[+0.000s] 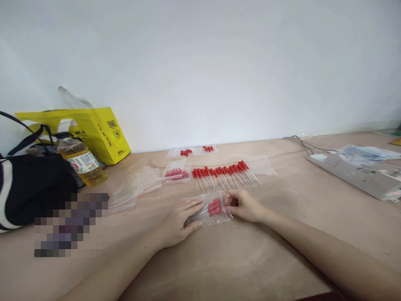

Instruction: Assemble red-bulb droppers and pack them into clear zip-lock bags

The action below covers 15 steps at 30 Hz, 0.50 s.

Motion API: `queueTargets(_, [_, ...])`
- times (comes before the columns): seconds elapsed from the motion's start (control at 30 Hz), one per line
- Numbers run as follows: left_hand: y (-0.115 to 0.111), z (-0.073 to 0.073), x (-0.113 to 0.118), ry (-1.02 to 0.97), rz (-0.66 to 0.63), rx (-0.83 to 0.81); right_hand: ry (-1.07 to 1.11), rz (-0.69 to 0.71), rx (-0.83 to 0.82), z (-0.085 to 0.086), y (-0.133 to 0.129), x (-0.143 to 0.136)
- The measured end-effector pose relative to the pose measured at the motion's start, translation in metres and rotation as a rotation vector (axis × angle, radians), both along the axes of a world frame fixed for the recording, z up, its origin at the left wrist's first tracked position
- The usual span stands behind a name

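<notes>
A clear zip-lock bag (205,220) lies flat on the table, with several red-bulbed droppers (214,206) inside it. My left hand (181,219) rests over the bag's left end, thumb and fingers stretched out and apart, covering the thin dropper tips. At the right end, my right hand (242,205) pinches the zip edge of the bag between thumb and forefinger. Just beyond the hands, a row of loose droppers (222,174) lies side by side, red bulbs pointing away from me and thin clear stems towards me.
Behind the row lie a zip bag of red pieces (177,173), flat bags (138,184), and small red piles (186,152). A yellow bag (106,133), oil bottle (86,163) and black bag (34,188) stand left. A power strip (354,175) with cables lies right.
</notes>
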<state>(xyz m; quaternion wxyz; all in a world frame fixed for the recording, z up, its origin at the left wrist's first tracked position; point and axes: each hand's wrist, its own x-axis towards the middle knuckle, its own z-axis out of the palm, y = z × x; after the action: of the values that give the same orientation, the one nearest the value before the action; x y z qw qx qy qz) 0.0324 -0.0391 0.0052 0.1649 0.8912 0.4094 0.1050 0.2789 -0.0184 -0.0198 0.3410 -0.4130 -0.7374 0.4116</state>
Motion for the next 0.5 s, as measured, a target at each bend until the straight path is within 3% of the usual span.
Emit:
queueTargets(0.07, [0.0, 0.001, 0.0, -0.003, 0.0, 0.002, 0.003, 0.109, -0.052, 0.009, 0.011, 0.007])
queueTargets(0.1, [-0.001, 0.001, 0.0, 0.0, 0.0, 0.002, 0.0, 0.085, -0.042, 0.014, 0.019, 0.009])
queueTargets(0.23, [-0.002, 0.004, 0.0, 0.017, -0.001, 0.01, -0.228, -0.304, 0.067, 0.031, 0.059, -0.003])
queueTargets(0.5, [-0.002, 0.006, 0.0, -0.017, -0.023, 0.03, -0.442, -0.492, 0.041, 0.033, 0.124, -0.063])
